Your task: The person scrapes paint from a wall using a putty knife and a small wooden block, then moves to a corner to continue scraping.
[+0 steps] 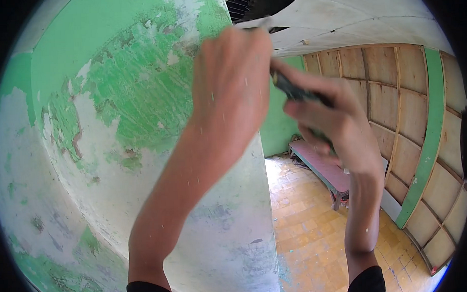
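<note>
Fingers [314, 109] grip a scraper [293, 92] beside the peeling green wall [129, 98], above a parquet floor [308, 231].

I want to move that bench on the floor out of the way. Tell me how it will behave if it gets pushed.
The bench is long and low on splayed legs, so it looks unlikely to tip. It probably scrapes rather than glides, since the floor looks worn and gritty. Its flat top looks rigid, not floppy. Weight cannot be judged.

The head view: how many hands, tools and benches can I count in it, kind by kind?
Hands: 2, the left hand and the right hand
Scraping tools: 1, the dark-handled scraper, held by both hands
Benches: 1, the pink bench on the wooden floor
Total: 4
</note>
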